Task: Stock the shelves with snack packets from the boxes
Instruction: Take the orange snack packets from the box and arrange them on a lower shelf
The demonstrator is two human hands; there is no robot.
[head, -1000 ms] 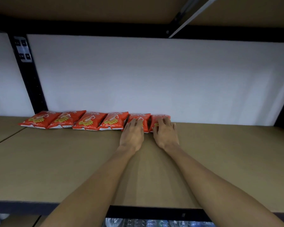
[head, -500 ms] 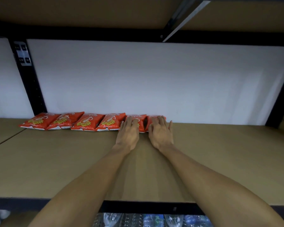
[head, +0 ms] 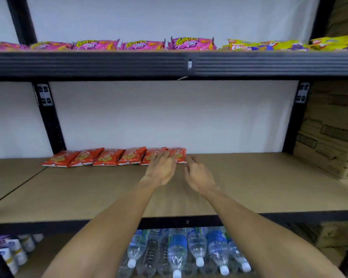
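Note:
Several orange snack packets [head: 109,157] lie in a row along the back of the middle shelf [head: 88,189], against the white wall. My left hand [head: 161,169] hovers in front of the two rightmost packets, fingers relaxed, holding nothing. My right hand [head: 199,175] is beside it, just right of the last orange packet [head: 178,153], fingers loose and empty. Both hands look blurred by motion.
The upper shelf carries pink packets [head: 143,45] and yellow packets [head: 269,45]. Water bottles [head: 179,253] lie on the lower shelf, with small white containers [head: 14,251] at the left. Stacked cardboard boxes [head: 333,133] stand to the right of the black upright [head: 295,117].
Both hands have lifted off the two rightmost orange packets and drawn back toward me. My view has pulled back and tilted, revealing the shelves above and below.

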